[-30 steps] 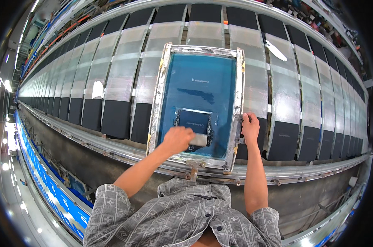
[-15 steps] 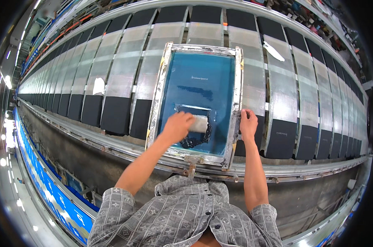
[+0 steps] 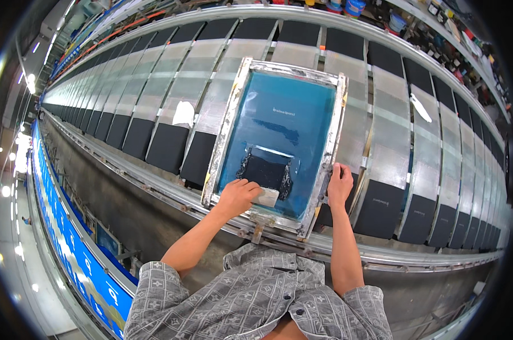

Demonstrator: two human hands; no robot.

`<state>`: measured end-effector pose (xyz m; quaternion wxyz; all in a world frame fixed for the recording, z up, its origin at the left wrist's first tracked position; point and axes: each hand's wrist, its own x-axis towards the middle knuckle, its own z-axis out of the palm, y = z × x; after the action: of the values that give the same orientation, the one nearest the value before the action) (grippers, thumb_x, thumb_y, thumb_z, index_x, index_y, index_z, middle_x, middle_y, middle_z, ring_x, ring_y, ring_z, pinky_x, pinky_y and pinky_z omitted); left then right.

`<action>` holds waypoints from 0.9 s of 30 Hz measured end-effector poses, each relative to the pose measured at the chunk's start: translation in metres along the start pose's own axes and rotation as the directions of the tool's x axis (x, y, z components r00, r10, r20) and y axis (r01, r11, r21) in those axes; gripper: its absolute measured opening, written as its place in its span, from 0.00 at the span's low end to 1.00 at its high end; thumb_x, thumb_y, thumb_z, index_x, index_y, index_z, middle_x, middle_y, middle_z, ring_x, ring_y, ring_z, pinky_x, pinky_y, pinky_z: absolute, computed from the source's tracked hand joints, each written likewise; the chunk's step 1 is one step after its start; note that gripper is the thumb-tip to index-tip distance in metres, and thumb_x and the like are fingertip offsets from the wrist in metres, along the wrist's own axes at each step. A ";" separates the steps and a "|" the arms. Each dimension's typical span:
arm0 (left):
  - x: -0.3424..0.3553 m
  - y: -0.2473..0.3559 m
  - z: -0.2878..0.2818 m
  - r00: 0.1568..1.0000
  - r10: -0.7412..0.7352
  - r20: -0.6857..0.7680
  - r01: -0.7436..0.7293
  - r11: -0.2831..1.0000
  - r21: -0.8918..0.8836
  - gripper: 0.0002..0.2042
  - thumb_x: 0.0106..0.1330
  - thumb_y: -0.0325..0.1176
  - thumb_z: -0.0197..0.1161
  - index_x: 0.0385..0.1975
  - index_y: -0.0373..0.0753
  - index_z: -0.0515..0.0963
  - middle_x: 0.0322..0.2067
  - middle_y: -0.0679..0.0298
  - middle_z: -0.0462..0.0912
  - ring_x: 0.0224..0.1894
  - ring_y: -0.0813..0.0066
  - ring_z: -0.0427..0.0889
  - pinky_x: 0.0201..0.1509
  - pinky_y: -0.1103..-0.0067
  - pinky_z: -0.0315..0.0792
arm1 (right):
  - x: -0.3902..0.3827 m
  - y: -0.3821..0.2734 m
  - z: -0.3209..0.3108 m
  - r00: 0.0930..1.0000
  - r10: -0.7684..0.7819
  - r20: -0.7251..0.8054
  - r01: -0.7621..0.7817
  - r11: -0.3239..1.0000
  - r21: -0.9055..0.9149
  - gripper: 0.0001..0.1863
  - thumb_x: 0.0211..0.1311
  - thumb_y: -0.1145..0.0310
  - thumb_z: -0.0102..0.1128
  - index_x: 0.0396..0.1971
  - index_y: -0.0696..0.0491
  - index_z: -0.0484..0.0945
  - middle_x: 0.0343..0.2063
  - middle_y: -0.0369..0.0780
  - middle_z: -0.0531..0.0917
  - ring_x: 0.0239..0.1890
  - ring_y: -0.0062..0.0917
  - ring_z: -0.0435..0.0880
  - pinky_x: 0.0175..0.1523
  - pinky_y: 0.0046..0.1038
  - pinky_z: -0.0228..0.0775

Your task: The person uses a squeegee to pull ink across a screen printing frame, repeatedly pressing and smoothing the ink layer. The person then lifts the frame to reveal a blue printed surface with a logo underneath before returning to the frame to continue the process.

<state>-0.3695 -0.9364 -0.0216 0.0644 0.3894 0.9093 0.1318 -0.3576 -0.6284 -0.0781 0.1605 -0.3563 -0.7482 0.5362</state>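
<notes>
A screen printing frame [image 3: 340,99] with teal mesh [image 3: 284,90] lies over the pallets, showing a small pale print near its top and a dark ink-covered rectangle [image 3: 265,170] lower down. My left hand [image 3: 237,198] is closed on a pale squeegee [image 3: 268,198] along the lower edge of that rectangle; part of the tool is hidden by my fingers. My right hand [image 3: 339,184] has curled fingers gripping the frame's right rail, beside a dark fitting.
A long row of metal pallets [image 3: 134,79] with black cloth pieces [image 3: 380,209] at their ends runs left and right on railed tracks. White scraps [image 3: 182,113] lie on some. Shelves with blue buckets [image 3: 397,22] stand beyond; a blue-sided line [image 3: 86,266] runs lower left.
The squeegee in my left hand has moved down from the middle of the ink rectangle to its lower edge, leaving it dark. The view has turned slightly; my right hand stays on the rail.
</notes>
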 end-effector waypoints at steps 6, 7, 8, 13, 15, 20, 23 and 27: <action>0.006 -0.023 -0.014 0.991 0.040 0.125 -0.031 0.997 -0.072 0.17 0.43 0.25 0.71 0.37 0.43 0.83 0.39 0.69 0.84 0.38 0.64 0.83 0.42 0.68 0.77 | -0.001 0.009 0.020 0.998 -0.043 -0.053 0.038 0.994 -0.104 0.16 0.70 0.58 0.57 0.41 0.58 0.82 0.32 0.46 0.86 0.36 0.36 0.84 0.46 0.35 0.73; 0.015 -0.027 -0.021 0.979 0.042 0.199 -0.024 0.995 -0.094 0.16 0.44 0.25 0.70 0.36 0.43 0.83 0.38 0.68 0.84 0.39 0.63 0.83 0.42 0.67 0.77 | -0.001 0.009 0.020 0.998 -0.030 -0.054 0.023 0.991 -0.131 0.16 0.70 0.58 0.57 0.41 0.58 0.82 0.33 0.46 0.86 0.36 0.37 0.84 0.46 0.35 0.73; 0.029 -0.032 -0.028 0.981 0.045 0.189 -0.023 0.993 -0.117 0.15 0.45 0.25 0.70 0.36 0.43 0.83 0.37 0.66 0.85 0.40 0.61 0.84 0.43 0.66 0.77 | -0.001 0.008 0.020 0.998 -0.020 -0.052 0.012 0.988 -0.156 0.16 0.70 0.58 0.57 0.41 0.57 0.82 0.33 0.47 0.86 0.37 0.38 0.85 0.47 0.36 0.73; 0.098 -0.068 -0.026 0.990 0.094 0.106 -0.097 0.995 0.023 0.14 0.46 0.27 0.70 0.35 0.43 0.84 0.36 0.66 0.85 0.39 0.59 0.84 0.41 0.66 0.78 | 0.001 0.009 0.023 1.000 -0.001 -0.020 -0.003 0.983 -0.181 0.16 0.69 0.59 0.57 0.42 0.57 0.82 0.34 0.48 0.86 0.40 0.39 0.85 0.48 0.36 0.73; 0.108 -0.075 -0.024 0.988 0.108 0.115 -0.114 0.992 0.047 0.14 0.46 0.27 0.70 0.35 0.43 0.84 0.36 0.65 0.85 0.39 0.58 0.84 0.41 0.65 0.78 | -0.002 0.008 0.024 1.000 -0.006 -0.026 0.002 0.986 -0.167 0.16 0.69 0.59 0.57 0.42 0.58 0.82 0.34 0.48 0.86 0.39 0.38 0.85 0.47 0.36 0.73; 0.091 -0.073 -0.016 0.990 0.114 0.084 -0.116 0.993 0.022 0.14 0.44 0.26 0.69 0.35 0.43 0.84 0.34 0.64 0.84 0.37 0.58 0.84 0.39 0.65 0.78 | -0.006 0.002 0.024 0.999 0.040 0.007 -0.039 0.986 -0.160 0.16 0.69 0.59 0.57 0.40 0.58 0.81 0.28 0.45 0.84 0.30 0.32 0.81 0.41 0.33 0.72; 0.060 -0.056 -0.009 0.983 0.123 0.137 -0.126 0.992 0.011 0.14 0.43 0.26 0.69 0.34 0.43 0.83 0.33 0.65 0.84 0.35 0.59 0.84 0.37 0.65 0.78 | -0.002 0.013 0.024 0.998 -0.033 -0.060 0.023 0.986 -0.166 0.16 0.69 0.59 0.58 0.40 0.58 0.81 0.27 0.45 0.84 0.29 0.31 0.81 0.41 0.33 0.72; 0.026 -0.038 -0.012 0.967 0.168 0.192 -0.164 0.986 -0.040 0.15 0.43 0.26 0.70 0.34 0.44 0.83 0.33 0.66 0.84 0.35 0.62 0.84 0.36 0.66 0.78 | 0.001 0.007 0.021 0.999 0.015 -0.036 -0.020 0.988 -0.152 0.16 0.69 0.58 0.58 0.41 0.58 0.82 0.31 0.46 0.85 0.35 0.35 0.84 0.45 0.34 0.73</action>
<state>-0.4161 -0.9447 -0.0215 0.1465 0.4744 0.8612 0.1087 -0.3685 -0.6412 -0.0929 0.1410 -0.3833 -0.7808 0.4728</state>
